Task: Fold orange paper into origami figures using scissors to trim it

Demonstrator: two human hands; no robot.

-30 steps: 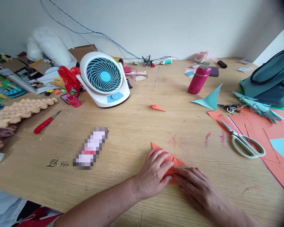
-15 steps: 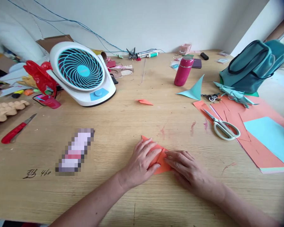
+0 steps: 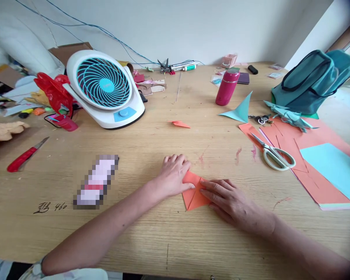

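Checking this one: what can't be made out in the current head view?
In the head view:
Folded angular orange paper: far-left part hidden under the left hand, right edge under the right hand.
Pinkish-white, dark-edged oblong: pixelation hides its surface.
Bumpy tan egg tray: cut off by the left edge.

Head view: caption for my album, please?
Left hand and right hand on folded orange paper, scissors lying to the right.

Left hand (image 3: 175, 175) hid the orange paper's (image 3: 196, 196) upper-left part; right hand (image 3: 233, 202) covered its right edge. Flat item (image 3: 96, 181) was pixelated, unidentifiable. Frame cut off egg tray (image 3: 4, 133) left, blue sheet (image 3: 335, 167) right. Far packet (image 3: 275, 66) was too small to read.
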